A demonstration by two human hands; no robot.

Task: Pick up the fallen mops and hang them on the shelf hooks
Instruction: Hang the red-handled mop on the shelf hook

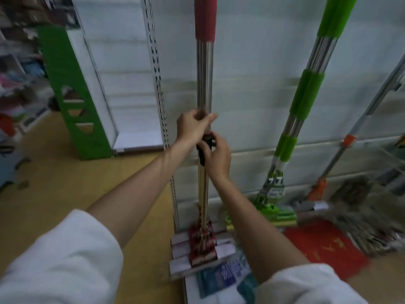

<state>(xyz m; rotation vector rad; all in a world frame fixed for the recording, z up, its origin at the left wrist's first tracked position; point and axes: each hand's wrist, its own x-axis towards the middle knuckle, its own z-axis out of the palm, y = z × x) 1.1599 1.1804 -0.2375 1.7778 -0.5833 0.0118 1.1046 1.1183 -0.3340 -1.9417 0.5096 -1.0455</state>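
On my feed, both bare hands hold a red mop (205, 84) upright against the white shelf back panel (252, 62), just right of the slotted upright (158, 80). The left hand (194, 126) is wrapped around the steel shaft, with its thumb lying across the front. Directly below it, and touching it, the right hand (217, 155) curls its fingers around the black lever (205, 148) on the same shaft. The mop's red foam grip (205, 18) runs off the top of my view. Its red head (202, 244), with pale sponge blocks, sits low by the base of the shelf. I cannot tell whether it rests there or hangs just clear. The shaft looks doubled, perhaps two mops held together, but motion blur keeps me from being sure.

To the right, a pair of green mops (306, 95) slants against the same panel with the green heads (276, 212) down at the base. Further right is an orange-collared mop (348, 140), and beyond it a grey stringy heap (372, 220). A red mat (324, 249) lies on the floor in front of them, and a blue packet (223, 276) lies below the red head. At left, a green end panel (70, 95) stands on the yellowish floor (54, 183). White sleeves (65, 264) cover both upper arms.
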